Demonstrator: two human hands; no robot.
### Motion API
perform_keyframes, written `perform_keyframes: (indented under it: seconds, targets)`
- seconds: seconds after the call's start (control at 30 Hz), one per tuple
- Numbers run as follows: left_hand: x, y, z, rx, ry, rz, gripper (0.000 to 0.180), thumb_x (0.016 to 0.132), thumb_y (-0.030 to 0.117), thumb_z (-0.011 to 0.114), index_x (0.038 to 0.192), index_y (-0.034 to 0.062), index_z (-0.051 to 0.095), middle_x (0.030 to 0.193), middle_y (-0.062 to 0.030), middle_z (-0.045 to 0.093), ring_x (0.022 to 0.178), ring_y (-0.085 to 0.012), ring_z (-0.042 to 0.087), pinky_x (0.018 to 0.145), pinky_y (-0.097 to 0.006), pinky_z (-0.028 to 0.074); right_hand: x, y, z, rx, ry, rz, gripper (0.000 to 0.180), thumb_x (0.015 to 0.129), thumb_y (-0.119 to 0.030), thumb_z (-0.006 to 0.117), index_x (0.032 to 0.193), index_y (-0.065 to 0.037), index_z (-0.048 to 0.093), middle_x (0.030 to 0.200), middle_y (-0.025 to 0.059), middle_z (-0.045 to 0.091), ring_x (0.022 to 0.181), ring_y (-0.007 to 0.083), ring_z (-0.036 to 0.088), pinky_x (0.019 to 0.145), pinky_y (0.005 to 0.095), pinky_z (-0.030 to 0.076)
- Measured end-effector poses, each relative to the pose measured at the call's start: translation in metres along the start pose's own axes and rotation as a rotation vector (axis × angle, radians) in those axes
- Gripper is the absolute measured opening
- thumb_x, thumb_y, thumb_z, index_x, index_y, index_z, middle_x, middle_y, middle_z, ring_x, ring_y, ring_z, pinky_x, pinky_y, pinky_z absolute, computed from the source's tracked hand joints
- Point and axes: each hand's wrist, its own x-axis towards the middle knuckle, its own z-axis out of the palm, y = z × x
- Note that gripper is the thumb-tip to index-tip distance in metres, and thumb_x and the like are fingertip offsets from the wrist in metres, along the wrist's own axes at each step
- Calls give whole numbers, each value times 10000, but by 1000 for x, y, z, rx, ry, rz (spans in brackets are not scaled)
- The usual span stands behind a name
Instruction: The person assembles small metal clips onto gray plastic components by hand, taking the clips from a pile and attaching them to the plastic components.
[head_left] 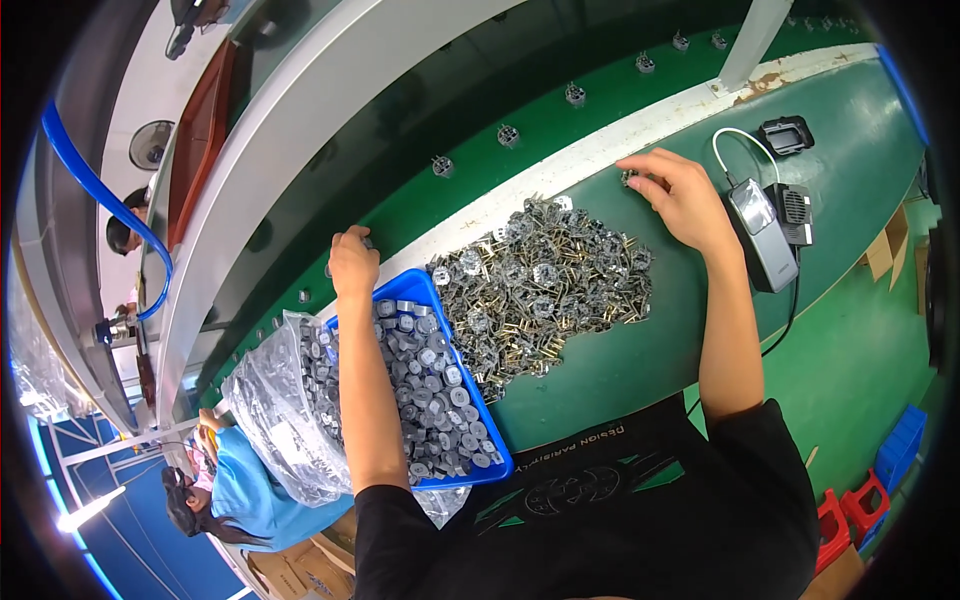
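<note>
The right hand (680, 200) pinches a small part (628, 177) between thumb and fingertips, above the table (640, 360) and just beyond the upper right of the pile (545, 285). The left hand (353, 262) is at the belt (477, 148), across the white ledge (600, 155), fingers curled; something grey shows at its tips, but I cannot tell whether it is gripped or only touched

The part looks light and stiff, so a thumb-and-finger pinch should be enough. The pile shows brassy pins among grey bodies; the pins probably bend or snag on one another, so the better hold is likely on the sides of the body, clear of the pins. Lifting one slowly out of the tangle should keep its neighbours from coming along

The grey caps (459, 397) in the blue bin (506, 466), under the left forearm, look like hard, smooth plastic: light, perhaps a little slippery, and likely best taken by the rim. The clear bag (285, 400) beside them seems soft and apt to crumple
</note>
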Motion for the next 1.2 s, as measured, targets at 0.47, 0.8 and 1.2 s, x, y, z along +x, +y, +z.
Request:
perform_keyframes:
  seconds: [0.47,0.8,1.2]
  targets:
    - [-99,126,-71,-1544,-299,80,333,779,-156,655,1077,-13,611,966,-71,676,857,-115,635,763,-238,516,-7,-16,28,369,5,-166,96,817,-48,725,906,-34,694,779,28,606,606,102,524,550,256,413]
    - [-147,153,-40,-1968,-553,-22,437,751,-177,700,1136,-7,583,1003,-85,659,893,-130,642,798,-241,548,-27,-55,49,509,-70,-313,110,798,-37,737,879,-44,663,808,16,593,541,87,500,491,247,384]
    - [-153,161,-44,-1756,-384,72,446,770,-195,681,1181,-71,562,1043,-161,668,932,-195,675,807,-288,586,-33,-60,59,331,68,-523,150,751,8,743,867,-43,665,862,52,632,603,149,586,503,258,454]
